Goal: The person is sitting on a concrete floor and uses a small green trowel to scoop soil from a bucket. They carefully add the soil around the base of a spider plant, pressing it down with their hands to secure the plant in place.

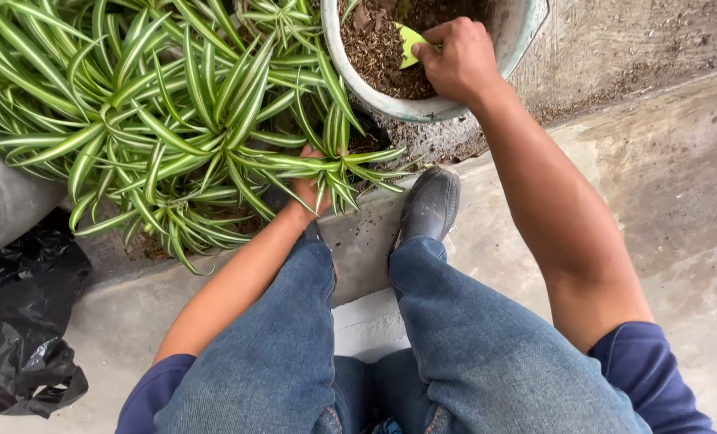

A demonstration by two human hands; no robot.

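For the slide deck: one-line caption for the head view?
Right hand holds a green scoop in a pot of soil; left hand reaches into a striped plant.

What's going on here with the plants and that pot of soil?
A person crouches on a concrete floor, seen from above. Their right hand holds a small yellow-green scoop down in the soil of a pale round pot. Their left hand is tucked in among the striped leaves of a spider plant, gripping it near the base. A crumpled black plastic bag lies to the left.
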